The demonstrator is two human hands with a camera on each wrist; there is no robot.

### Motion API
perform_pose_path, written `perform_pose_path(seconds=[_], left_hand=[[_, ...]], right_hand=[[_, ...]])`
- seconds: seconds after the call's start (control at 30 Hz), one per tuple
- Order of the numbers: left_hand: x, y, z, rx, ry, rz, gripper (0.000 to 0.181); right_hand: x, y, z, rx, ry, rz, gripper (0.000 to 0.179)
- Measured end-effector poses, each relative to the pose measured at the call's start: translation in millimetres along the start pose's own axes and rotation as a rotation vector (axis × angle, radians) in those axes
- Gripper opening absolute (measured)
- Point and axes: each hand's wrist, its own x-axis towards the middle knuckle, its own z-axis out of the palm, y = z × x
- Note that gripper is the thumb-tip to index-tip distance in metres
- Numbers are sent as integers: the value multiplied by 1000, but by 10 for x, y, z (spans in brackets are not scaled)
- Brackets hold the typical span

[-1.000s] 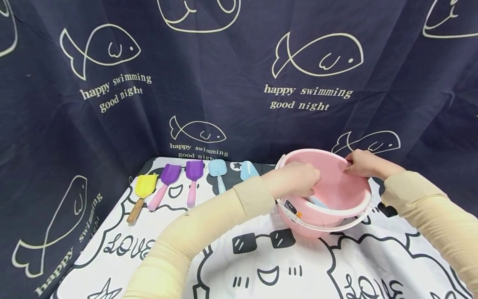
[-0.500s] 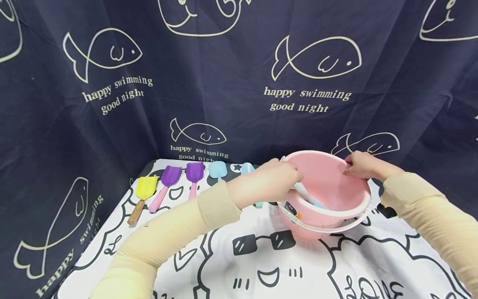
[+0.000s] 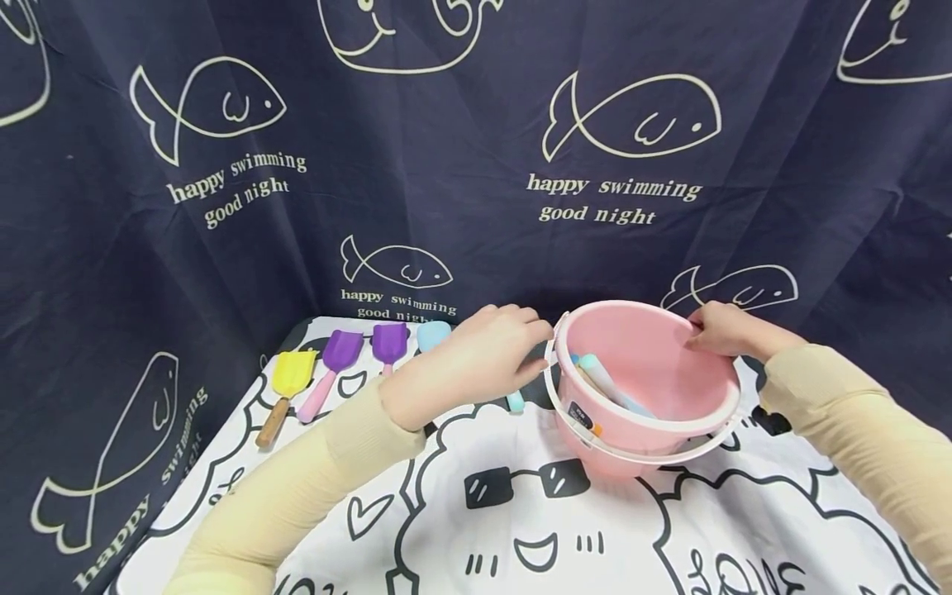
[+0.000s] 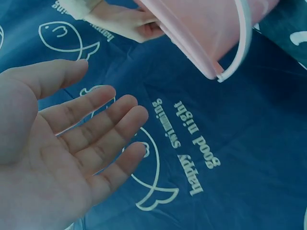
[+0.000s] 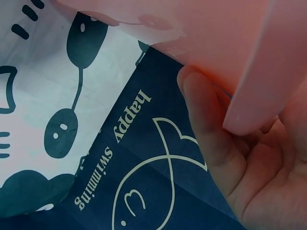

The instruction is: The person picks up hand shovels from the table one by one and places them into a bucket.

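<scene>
A pink bucket [image 3: 640, 450] with a white rim and handle stands tilted toward me on the right of the table. My right hand [image 3: 723, 327] grips its far right rim, fingers curled over the wall, as the right wrist view also shows. Inside the bucket a light blue tool with a mint handle tip [image 3: 606, 378] leans on the wall, over other pieces mostly hidden. Left of the bucket, my left hand [image 3: 483, 351] is empty and apart from it. In the left wrist view the left hand [image 4: 72, 134] has its fingers loosely extended.
Along the back left lie a yellow toy shovel [image 3: 292, 372] with a brown handle, purple shovels [image 3: 342, 350] with pink handles and a light blue shovel [image 3: 433, 334]. A mint handle end [image 3: 516, 402] shows below my left hand. A dark curtain [image 3: 476, 165] hangs behind.
My left hand has come out of the bucket and moved left, letting go of the light blue tool, which now rests inside. The right hand has kept its grip on the rim.
</scene>
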Motion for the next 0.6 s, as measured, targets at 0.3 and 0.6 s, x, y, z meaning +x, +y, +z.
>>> perform_pose_path(seconds=[0.3, 0.6], left_hand=[[-389, -243, 179, -28, 98, -49, 25], [-782, -496, 411, -102, 67, -222, 40]], right_hand=[[-22, -7, 1, 17, 7, -13, 12], [-11, 4, 13, 13, 10, -19, 14]])
